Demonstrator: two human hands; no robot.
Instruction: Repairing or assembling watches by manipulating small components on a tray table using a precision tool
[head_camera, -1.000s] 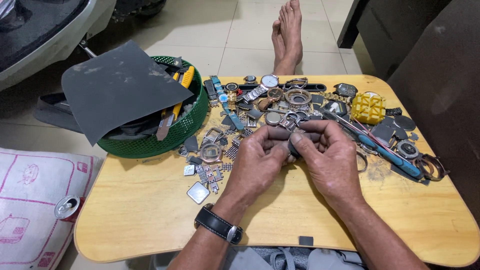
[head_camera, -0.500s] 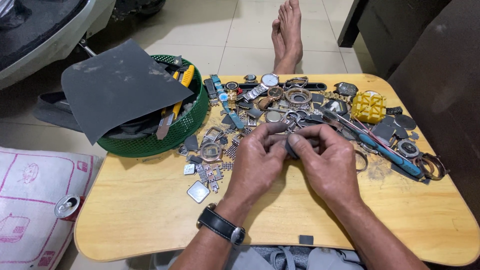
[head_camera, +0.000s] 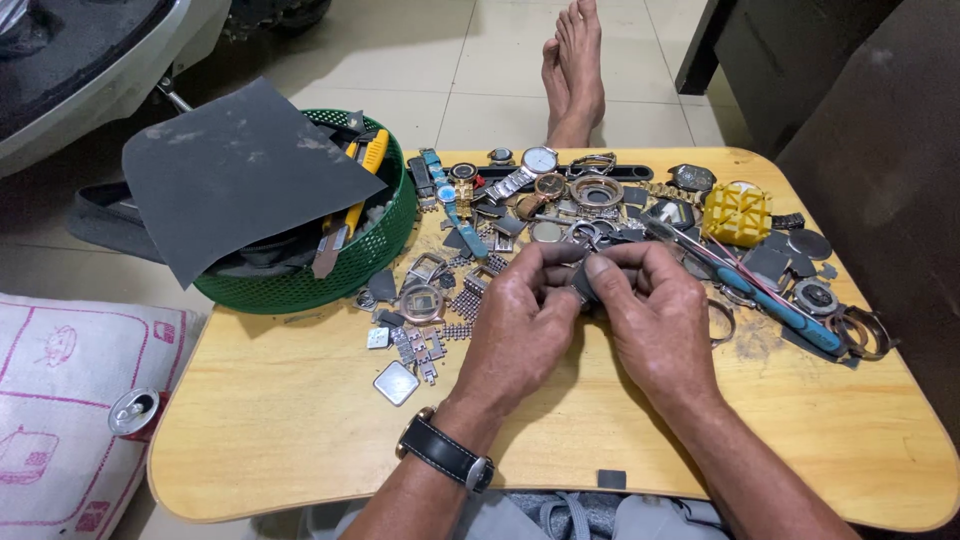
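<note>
**Two hands closed on one small dark part**

Two hands meet over the middle of the light wooden lap table (head_camera: 300, 440), and I read the scene from its left side across. Far left, a white cushion with pink line drawings (head_camera: 50, 400) lies on the floor with a crushed drink can (head_camera: 133, 412) against it. Next comes a round green plastic basket (head_camera: 370, 250), a sheet of dark grey sandpaper (head_camera: 230, 170) draped over it and a yellow-handled cutter (head_camera: 362, 180) poking out. Right of the basket, loose metal strap links (head_camera: 420, 345) and a small square silver case back (head_camera: 397, 382) lie scattered.

My left hand (head_camera: 520, 325), a black leather-strap wristwatch (head_camera: 445, 458) on its wrist, pinches a small dark watch part (head_camera: 582, 285) from the left; my right hand (head_camera: 655, 315) clamps it from the right, thumbs on top. The part sits directly between the fingertips, equally near both hands, mostly hidden, so I cannot tell its long axis.

Further right lie a yellow plastic gridded block (head_camera: 737, 213) and a blue-handled tool (head_camera: 775, 305), well apart from the hands.
</note>
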